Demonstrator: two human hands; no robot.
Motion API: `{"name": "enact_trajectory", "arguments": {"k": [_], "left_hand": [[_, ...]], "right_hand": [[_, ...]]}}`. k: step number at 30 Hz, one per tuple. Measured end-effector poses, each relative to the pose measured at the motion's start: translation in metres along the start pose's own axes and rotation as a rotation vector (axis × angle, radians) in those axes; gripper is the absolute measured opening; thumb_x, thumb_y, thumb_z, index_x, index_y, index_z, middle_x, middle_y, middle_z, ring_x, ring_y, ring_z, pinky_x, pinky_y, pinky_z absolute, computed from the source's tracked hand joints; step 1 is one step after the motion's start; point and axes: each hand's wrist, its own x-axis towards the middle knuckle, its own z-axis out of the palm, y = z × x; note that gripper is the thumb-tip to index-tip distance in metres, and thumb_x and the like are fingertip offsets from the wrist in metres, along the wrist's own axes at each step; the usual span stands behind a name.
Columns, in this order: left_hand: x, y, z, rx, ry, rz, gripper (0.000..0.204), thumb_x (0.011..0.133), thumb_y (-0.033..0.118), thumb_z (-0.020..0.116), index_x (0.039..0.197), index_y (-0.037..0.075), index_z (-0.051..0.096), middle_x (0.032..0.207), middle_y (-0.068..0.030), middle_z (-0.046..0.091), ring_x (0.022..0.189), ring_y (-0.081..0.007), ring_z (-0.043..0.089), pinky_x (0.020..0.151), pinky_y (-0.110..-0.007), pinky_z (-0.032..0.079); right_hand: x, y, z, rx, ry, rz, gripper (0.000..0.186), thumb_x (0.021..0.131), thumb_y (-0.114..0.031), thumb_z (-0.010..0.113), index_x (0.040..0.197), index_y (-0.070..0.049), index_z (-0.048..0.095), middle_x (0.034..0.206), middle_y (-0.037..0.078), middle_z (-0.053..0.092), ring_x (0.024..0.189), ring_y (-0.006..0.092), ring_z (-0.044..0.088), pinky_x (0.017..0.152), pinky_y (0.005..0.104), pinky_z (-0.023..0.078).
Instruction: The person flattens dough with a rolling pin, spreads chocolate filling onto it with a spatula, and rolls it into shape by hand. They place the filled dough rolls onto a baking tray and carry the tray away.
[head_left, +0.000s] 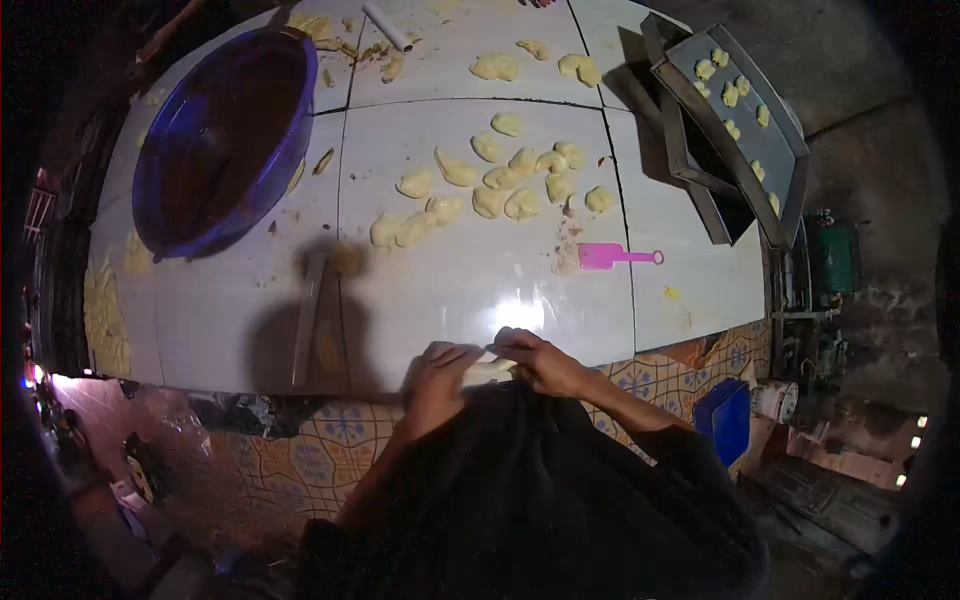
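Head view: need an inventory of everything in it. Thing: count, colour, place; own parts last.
Table: 1, white tiled, centre
Held dough: 1 piece, pale, table's near edge
Table dough: over a dozen lumps, pale yellow, mid-table and far side
Basin: 1, purple-blue, table's left
Tube: 1, whitish, far side
Scraper: 1, pink, right of centre
Strip: 1, brownish, near left, in shadow
Trays: at least 2, grey, stacked far right
Tray dough: several pieces, pale yellow, top tray
Bin: 1, blue, lower right
Patterned tiles: many, tan and blue, below table edge
Background: too dark to itemise
Garment: 1, black, bottom centre
Hands: left and right, on the held dough
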Motion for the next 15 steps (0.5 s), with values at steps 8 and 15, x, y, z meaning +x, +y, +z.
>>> {"name": "enact_trajectory", "arguments": {"k": [8, 15], "left_hand": [[-0.015, -0.005, 0.029, -0.024, 0.3, -0.1, 0.046, 0.071, -0.001, 0.078, 0.116, 0.002, 0.068, 0.109, -0.0152, 0.06, 0.101, -0.0328, 0.059, 0.086, -0.04, 0.052], [-0.01, -0.012, 0.02, 0.217, 0.057, 0.04, 0.055, 0.079, -0.003, 0.07, 0.133, 0.001, 0.057, 0.126, -0.0201, 0.056, 0.118, -0.034, 0.055, 0.093, -0.042, 0.049]], "right_hand": [[0.0, 0.001, -0.001, -0.275, -0.043, -0.16, 0.053, 0.085, -0.003, 0.067, 0.136, 0.002, 0.054, 0.126, 0.019, 0.054, 0.112, 0.0341, 0.055, 0.09, 0.0381, 0.054], [0.037, -0.017, -0.053, -0.254, -0.095, -0.121, 0.05, 0.092, -0.018, 0.065, 0.136, 0.001, 0.052, 0.117, 0.022, 0.06, 0.113, 0.0401, 0.057, 0.096, 0.046, 0.051]]}}
